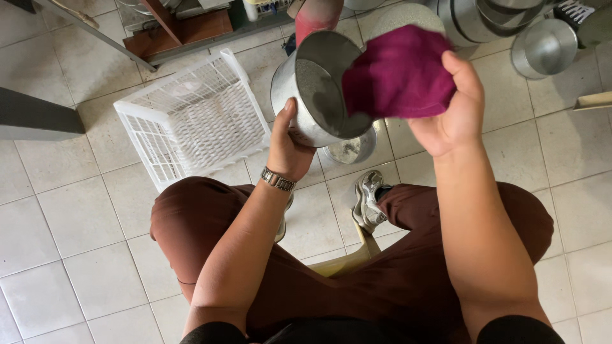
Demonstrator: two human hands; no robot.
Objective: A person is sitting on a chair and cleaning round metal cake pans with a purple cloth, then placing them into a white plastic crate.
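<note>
Overhead, head view: left hand (pixel 288 148) clamped on tilted metal pot (pixel 317 86), right hand (pixel 449 111) closed on magenta cloth (pixel 398 73) at its rim, above tiled floor (pixel 76 210) beside white basket (pixel 194 118); risk: one-handed grip likely slips, pot drops.

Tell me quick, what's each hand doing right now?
Left hand: closed around the metal pot, holding it tilted.
Right hand: closed on the magenta cloth, pressing it at the pot's rim.
</note>
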